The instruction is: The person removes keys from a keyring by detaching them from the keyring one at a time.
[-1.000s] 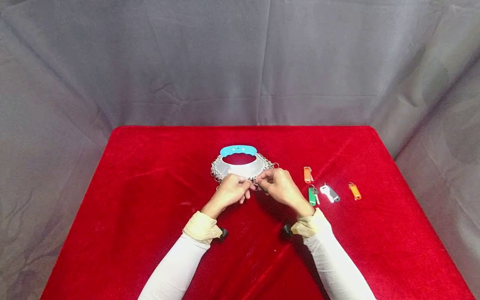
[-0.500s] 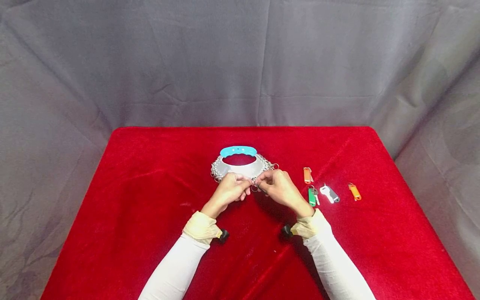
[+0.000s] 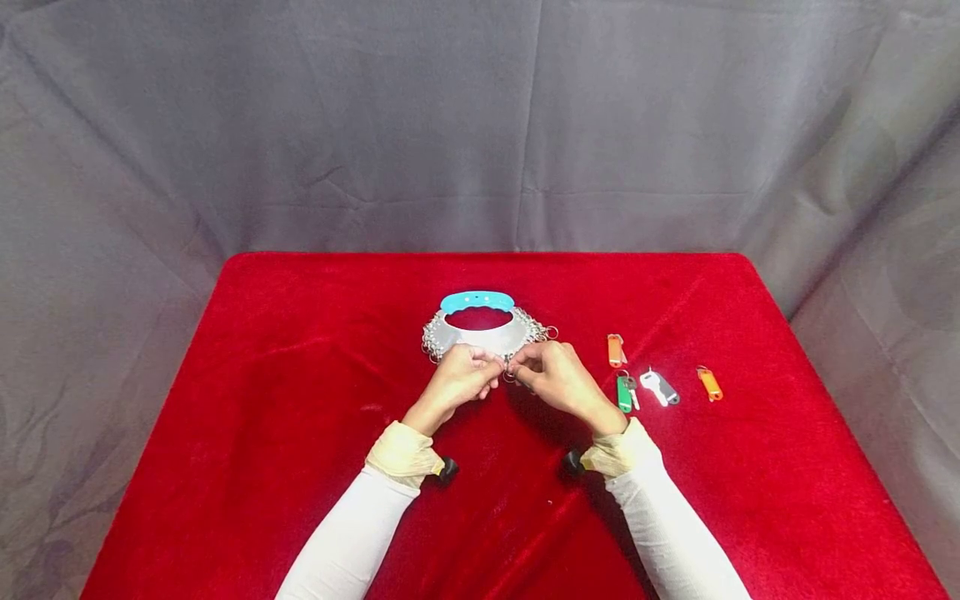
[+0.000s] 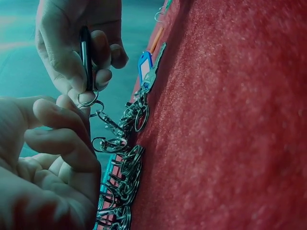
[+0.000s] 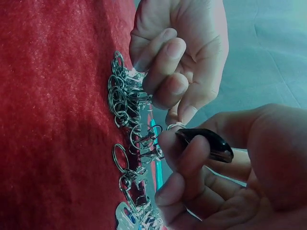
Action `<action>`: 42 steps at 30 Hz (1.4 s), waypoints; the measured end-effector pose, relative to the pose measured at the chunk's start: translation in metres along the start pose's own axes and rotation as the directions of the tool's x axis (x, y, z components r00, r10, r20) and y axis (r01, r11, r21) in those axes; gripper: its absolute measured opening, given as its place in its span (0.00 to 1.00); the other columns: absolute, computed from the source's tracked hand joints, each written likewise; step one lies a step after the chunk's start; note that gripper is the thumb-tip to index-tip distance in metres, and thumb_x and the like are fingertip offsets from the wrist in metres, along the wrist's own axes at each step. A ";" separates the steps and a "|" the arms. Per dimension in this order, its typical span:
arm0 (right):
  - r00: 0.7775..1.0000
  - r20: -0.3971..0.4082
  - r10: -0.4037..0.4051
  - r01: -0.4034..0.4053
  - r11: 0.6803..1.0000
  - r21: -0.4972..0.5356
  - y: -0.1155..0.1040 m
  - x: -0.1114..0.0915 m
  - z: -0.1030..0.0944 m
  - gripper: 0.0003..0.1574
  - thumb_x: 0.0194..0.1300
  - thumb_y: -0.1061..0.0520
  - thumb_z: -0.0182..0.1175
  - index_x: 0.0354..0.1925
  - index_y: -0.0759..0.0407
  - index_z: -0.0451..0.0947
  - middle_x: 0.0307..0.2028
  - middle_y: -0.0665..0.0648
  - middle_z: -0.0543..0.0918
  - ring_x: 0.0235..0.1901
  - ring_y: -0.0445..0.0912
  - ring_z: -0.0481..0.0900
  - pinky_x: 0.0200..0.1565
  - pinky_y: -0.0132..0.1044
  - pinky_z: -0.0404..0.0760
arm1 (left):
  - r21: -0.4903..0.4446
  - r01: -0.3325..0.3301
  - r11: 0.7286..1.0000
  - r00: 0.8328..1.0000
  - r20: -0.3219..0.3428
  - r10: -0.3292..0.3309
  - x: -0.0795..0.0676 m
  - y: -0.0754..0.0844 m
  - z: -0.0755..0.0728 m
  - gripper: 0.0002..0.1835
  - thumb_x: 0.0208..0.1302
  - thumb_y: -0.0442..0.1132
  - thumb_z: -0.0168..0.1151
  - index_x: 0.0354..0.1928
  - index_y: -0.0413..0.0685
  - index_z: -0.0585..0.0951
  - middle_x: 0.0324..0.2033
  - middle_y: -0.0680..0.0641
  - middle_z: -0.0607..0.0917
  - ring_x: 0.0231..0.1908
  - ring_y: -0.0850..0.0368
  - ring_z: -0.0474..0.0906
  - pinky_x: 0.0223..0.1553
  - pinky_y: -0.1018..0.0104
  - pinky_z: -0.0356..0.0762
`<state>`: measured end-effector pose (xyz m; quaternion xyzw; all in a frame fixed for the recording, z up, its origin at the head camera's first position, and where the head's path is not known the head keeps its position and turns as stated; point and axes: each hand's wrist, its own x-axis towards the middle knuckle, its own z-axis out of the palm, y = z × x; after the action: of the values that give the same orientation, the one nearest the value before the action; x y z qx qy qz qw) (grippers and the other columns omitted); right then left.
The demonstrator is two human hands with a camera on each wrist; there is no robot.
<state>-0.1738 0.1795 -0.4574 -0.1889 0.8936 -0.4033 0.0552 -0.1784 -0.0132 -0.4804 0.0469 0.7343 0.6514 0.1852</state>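
A white ring-shaped key holder [image 3: 487, 340] with a blue grip [image 3: 477, 302] lies on the red cloth. Silver split rings and clasps [image 4: 129, 167] crowd its edge. At its near edge my two hands meet. My right hand [image 3: 558, 375] holds a black key tag [image 5: 206, 141] between thumb and fingers. From the tag's end comes a small metal ring [image 4: 88, 99]. My left hand [image 3: 461, 379] pinches at this ring with thumb and forefinger, beside an open-looking clasp; whether ring and clasp are linked I cannot tell. A blue key tag [image 4: 144, 66] with a key hangs on the holder.
Right of the holder lie loose tags with keys: an orange-red tag [image 3: 615, 350], a green tag [image 3: 623, 392], a grey tag [image 3: 666, 388] and an orange-yellow tag [image 3: 709, 383]. Grey curtains [image 3: 480, 125] stand behind the red-covered table [image 3: 300, 467].
Both hands stay at the holder's near edge. My left fingers have drawn closer together, and my right fingertips have shifted slightly to the left. The holder and loose tags have not moved.
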 end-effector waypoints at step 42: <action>0.985 0.011 0.170 -0.163 0.926 0.340 0.001 0.002 0.002 0.08 0.71 0.65 0.61 0.40 0.72 0.84 0.26 0.64 0.87 0.21 0.39 0.79 0.27 0.29 0.74 | 0.304 -0.209 0.929 0.972 -0.036 0.231 0.002 0.001 -0.001 0.07 0.64 0.31 0.69 0.42 0.38 0.90 0.16 0.56 0.80 0.14 0.68 0.71 0.18 0.75 0.62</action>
<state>-0.1749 0.1774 -0.4592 -0.0963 0.8238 -0.5472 0.1124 -0.1806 -0.0137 -0.4792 0.1331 0.8203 0.5511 0.0755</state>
